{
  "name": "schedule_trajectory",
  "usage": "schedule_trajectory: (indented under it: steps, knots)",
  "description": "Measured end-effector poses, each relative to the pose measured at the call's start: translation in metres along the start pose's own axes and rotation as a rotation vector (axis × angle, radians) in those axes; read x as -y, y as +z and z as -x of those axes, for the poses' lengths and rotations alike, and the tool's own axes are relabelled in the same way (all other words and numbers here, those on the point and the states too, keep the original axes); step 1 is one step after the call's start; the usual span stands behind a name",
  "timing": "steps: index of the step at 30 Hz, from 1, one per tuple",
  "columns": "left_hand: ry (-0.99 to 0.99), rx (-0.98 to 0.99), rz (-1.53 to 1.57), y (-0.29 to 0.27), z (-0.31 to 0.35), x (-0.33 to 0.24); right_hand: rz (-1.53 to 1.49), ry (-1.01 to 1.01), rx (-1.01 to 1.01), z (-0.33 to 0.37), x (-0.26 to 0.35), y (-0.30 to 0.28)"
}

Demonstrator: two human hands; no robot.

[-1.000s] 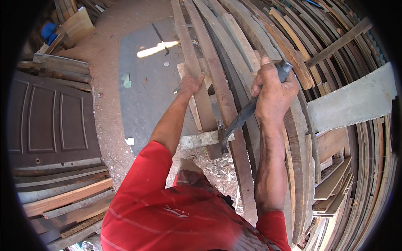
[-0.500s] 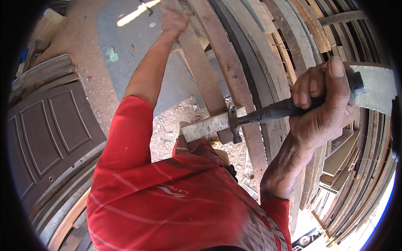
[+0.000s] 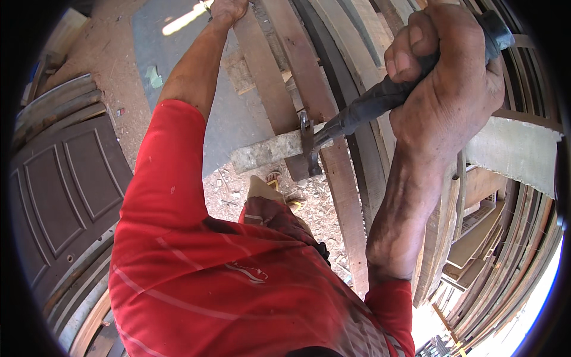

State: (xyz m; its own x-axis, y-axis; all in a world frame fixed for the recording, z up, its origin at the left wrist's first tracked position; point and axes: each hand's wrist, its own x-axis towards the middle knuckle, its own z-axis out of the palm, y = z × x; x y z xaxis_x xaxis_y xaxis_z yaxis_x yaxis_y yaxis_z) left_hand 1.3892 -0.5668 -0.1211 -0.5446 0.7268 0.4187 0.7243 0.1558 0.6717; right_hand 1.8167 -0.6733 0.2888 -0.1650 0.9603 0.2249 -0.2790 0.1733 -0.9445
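While prying at the short crosspiece [image 3: 270, 153] with the hammer [image 3: 309, 143], best to keep the claw seated hard against the wood where that piece crosses the long plank [image 3: 279, 89]. Head sits right at that joint, about mid-frame, claw pointing down; whether a nail is caught in it cannot be told from here. Right hand [image 3: 446, 89] wrapped tight round the black handle near its end, thumb over the top — good for leverage, worth keeping there rather than choking up. Left hand [image 3: 229, 9] far up the plank at the top edge, pressed on it; fingers partly cut off, so how wide or closed cannot be told. Steadying that plank matters, since it leans loose among other boards [image 3: 369, 149] stacked to the right. Likely to go better with a slow roll of the wrist than with a jerk: a slip could send the head toward the foot [image 3: 279, 184] just below, standing in wood chips. Dark panelled door [image 3: 59, 190] lying well off to the left, out of the way.
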Motion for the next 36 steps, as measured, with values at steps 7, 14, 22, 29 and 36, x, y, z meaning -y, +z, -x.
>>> schedule_trajectory:
  steps: [7,14,22,29,36]
  knots:
    - [-0.166,0.119,-0.096,-0.036,-0.027,-0.075,0.057,-0.096,0.115,-0.039,-0.025,0.019]
    - [0.236,0.017,-0.694,-0.044,-0.037,-0.002,-0.115,-0.208,0.295,-0.046,-0.041,-0.022]
    - [-0.217,0.078,-0.375,-0.054,-0.018,-0.114,-0.02,-0.217,0.299,-0.044,-0.04,-0.024]
    - [-0.352,-0.138,-0.394,-0.028,-0.022,-0.08,-0.094,-0.198,0.301,-0.036,-0.033,-0.014]
    - [-0.488,0.006,-0.205,-0.053,-0.016,-0.093,-0.027,-0.103,0.251,-0.041,-0.034,-0.017]
